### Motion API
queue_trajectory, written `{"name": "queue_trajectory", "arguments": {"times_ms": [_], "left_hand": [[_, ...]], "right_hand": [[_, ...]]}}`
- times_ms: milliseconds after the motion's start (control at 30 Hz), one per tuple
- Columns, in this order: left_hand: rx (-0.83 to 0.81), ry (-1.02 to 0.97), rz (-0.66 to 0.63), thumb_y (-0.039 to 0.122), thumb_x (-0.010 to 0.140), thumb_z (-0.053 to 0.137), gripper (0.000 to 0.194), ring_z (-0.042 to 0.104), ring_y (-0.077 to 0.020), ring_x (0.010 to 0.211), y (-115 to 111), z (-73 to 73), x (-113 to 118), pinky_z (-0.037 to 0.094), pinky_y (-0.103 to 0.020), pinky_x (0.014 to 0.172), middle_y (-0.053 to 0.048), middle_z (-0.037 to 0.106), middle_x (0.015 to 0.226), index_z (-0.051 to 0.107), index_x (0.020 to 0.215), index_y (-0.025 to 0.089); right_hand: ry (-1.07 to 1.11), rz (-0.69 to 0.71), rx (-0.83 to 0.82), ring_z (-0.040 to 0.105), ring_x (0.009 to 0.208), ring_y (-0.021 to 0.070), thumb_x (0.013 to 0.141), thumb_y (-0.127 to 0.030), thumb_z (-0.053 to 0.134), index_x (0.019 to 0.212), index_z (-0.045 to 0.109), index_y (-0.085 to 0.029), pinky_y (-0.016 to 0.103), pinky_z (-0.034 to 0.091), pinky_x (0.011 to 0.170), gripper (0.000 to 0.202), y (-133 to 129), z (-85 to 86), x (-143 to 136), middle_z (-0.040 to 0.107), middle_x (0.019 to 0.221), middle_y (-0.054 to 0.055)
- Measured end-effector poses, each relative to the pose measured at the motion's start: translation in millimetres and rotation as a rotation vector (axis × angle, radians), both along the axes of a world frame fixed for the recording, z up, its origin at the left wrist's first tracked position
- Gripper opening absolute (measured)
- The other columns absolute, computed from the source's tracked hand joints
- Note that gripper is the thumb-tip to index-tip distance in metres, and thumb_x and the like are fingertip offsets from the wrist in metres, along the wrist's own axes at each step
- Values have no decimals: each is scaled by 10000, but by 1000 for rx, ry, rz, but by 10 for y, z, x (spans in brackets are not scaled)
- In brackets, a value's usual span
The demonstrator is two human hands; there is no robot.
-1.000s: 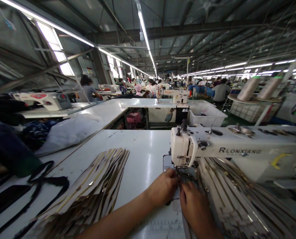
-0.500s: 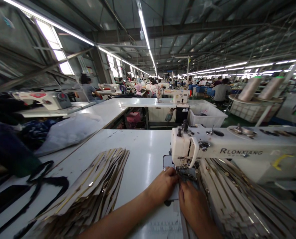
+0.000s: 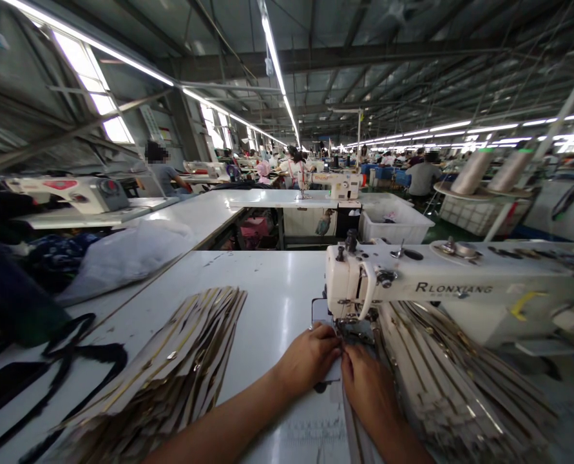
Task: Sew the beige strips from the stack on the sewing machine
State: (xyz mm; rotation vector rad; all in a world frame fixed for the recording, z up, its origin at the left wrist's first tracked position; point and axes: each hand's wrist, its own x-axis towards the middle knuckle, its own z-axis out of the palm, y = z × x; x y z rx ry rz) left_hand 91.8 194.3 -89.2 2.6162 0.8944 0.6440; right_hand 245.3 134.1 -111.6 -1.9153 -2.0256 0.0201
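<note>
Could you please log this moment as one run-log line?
left hand: close by sewing machine head | right hand: over pale strip, beside left | strip piles: either side of hands

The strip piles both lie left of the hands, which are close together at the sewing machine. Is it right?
No: the head view shows one pile left of the left hand, the other pile right of the right hand. Those hands are close together at the sewing machine.

"RLONXIANG" lettering (image 3: 453, 289) on sewing machine (image 3: 465, 265) arm.
</note>
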Motion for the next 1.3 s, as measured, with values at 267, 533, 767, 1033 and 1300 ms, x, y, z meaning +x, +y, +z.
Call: {"name": "queue_trajectory", "arguments": {"times_ms": [267,533,767,1033,1300], "left_hand": [[14,-67,-35,161,917,524,224,548,-229,971,49,-10,2,494,-357,878,-99,597,1036,647,1103,166],[41,-86,-155,146,947,450,273,562,-223,966,63,-37,-5,479,-341,881,-103,606,1019,681,1088,178],[62,-84,-155,136,938,452,278,558,-222,956,51,-37,-14,486,-336,870,-103,607,1013,680,1093,174],[97,-53,-143,130,936,432,293,566,-219,958,53,-53,-5,492,-328,859,-101,618,1026,679,1086,178],[168,-31,-141,175,950,445,238,593,-206,891,11,-8,-34,504,-317,805,-86,669,925,677,1000,154]], "right_hand": [[-40,17,-35,685,838,189,961,-147,370,1136,660,-214,262,497,680,345,7,10,13,697,984,58],[185,38,-3,676,889,202,903,-156,385,1167,630,-146,304,509,802,361,-284,-18,70,690,999,89],[252,80,140,680,814,181,932,-189,331,1092,654,-148,285,524,744,362,-470,-211,83,677,917,89],[37,58,46,686,829,182,892,-80,311,1109,676,-130,260,535,732,427,-433,-188,21,684,954,113],[-38,15,-183,676,904,161,881,-11,349,1179,650,-159,223,504,789,449,-372,55,-38,668,1106,96]]}}
